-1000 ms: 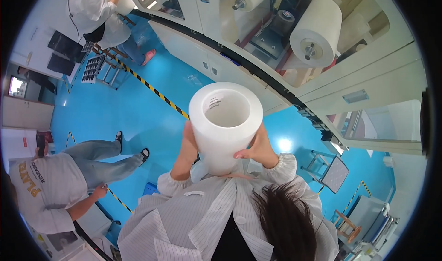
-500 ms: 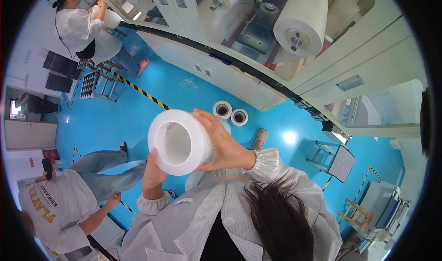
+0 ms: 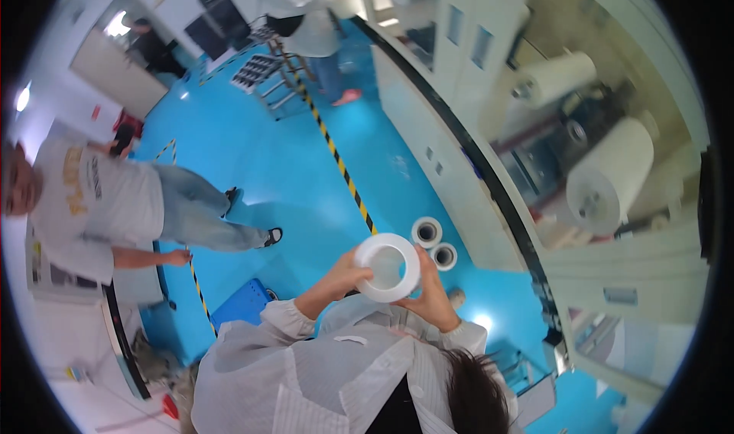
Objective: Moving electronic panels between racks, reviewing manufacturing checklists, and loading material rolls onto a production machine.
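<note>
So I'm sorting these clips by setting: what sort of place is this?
Most likely a factory floor for roll material. Big white rolls sit on a long machine, the blue floor has a yellow-black hazard line, and both hands hold a white roll.

white roll (image 3: 388,267), blue floor (image 3: 252,159) (black-yellow stripe (image 3: 336,159))
</note>
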A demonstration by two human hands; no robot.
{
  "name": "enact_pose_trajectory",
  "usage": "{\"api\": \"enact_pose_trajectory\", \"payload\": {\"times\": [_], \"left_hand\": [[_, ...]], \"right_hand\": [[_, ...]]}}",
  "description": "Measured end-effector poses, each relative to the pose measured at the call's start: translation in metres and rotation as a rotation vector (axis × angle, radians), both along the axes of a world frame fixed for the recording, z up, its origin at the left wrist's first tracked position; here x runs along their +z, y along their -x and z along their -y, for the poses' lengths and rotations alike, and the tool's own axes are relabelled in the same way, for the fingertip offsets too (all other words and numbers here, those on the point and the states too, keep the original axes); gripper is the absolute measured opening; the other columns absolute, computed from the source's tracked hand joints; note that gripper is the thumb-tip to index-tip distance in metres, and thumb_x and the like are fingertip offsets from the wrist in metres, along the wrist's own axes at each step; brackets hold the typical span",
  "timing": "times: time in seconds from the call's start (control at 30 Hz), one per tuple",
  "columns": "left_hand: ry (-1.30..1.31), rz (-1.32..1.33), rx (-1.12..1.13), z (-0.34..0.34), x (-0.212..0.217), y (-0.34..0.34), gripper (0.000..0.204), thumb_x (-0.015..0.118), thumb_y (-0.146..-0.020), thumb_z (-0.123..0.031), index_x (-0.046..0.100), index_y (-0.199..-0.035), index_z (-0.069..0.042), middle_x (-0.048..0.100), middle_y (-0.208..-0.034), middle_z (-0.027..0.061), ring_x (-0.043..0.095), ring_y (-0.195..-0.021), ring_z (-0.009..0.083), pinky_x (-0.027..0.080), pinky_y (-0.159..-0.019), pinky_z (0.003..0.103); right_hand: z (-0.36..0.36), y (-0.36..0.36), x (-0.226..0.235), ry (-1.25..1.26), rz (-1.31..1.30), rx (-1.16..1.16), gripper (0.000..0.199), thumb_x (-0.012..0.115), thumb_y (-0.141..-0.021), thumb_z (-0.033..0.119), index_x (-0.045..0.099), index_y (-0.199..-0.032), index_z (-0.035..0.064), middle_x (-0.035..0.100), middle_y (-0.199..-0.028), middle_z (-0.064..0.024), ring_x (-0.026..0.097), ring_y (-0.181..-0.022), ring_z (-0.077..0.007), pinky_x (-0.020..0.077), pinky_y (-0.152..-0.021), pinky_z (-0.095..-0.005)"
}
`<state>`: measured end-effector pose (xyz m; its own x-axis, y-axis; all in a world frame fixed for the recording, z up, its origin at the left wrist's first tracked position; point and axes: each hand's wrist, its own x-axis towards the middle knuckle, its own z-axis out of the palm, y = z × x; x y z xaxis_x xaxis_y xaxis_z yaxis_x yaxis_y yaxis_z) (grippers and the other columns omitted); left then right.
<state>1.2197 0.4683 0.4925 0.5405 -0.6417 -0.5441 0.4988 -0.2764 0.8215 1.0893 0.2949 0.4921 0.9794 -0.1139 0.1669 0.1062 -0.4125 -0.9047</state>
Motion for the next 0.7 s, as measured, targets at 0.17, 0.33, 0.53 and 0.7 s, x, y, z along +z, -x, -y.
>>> {"api": "enact_pose_trajectory", "payload": {"times": [0.17, 0.33, 0.53, 0.7], "left_hand": [[-0.102, 0.179, 0.066, 0.009, -0.033, 0.015, 0.067, 0.056, -0.064, -0.004, 0.041, -0.129, -0.006, 0.057, -0.106, 0.0129, 0.057, -0.093, 0.0233, 0.046, -0.080, 0.033], [-0.191, 0.354, 0.034, 0.005, -0.063, 0.021, 0.067, 0.054, -0.063, -0.001, 0.041, -0.128, -0.006, 0.057, -0.108, 0.0135, 0.058, -0.091, 0.0221, 0.046, -0.080, 0.033], [-0.055, 0.317, 0.027, -0.006, -0.120, 0.014, 0.064, 0.051, -0.061, 0.002, 0.045, -0.125, -0.002, 0.057, -0.109, 0.0127, 0.055, -0.100, 0.0216, 0.043, -0.087, 0.032], [-0.254, 0.354, 0.020, 0.004, -0.169, -0.003, 0.062, 0.053, -0.061, 0.001, 0.048, -0.122, -0.006, 0.060, -0.105, 0.0148, 0.059, -0.093, 0.0238, 0.049, -0.077, 0.031]], "right_hand": [[0.005, 0.007, -0.011, -0.061, -0.140, -0.004, 0.097, 0.079, -0.063, 0.019, 0.019, -0.137, 0.0026, 0.026, -0.139, -0.0173, 0.030, -0.127, -0.0303, 0.0357, -0.098, -0.0384], [0.008, 0.016, -0.037, -0.276, -0.467, 0.004, 0.076, 0.062, -0.083, 0.028, 0.016, -0.139, 0.0055, 0.025, -0.141, -0.0107, 0.037, -0.123, -0.0254, 0.0446, -0.087, -0.0381], [0.015, 0.064, -0.120, -0.572, -0.678, -0.285, 0.053, 0.055, -0.087, 0.033, 0.039, -0.129, 0.0042, 0.046, -0.127, -0.0124, 0.052, -0.105, -0.0211, 0.0461, -0.081, -0.0321], [0.036, 0.173, -0.195, -0.138, -0.785, -0.674, 0.040, 0.057, -0.084, 0.029, 0.054, -0.113, 0.0020, 0.063, -0.097, -0.0139, 0.062, -0.081, -0.0223, 0.0495, -0.069, -0.0300]]}}
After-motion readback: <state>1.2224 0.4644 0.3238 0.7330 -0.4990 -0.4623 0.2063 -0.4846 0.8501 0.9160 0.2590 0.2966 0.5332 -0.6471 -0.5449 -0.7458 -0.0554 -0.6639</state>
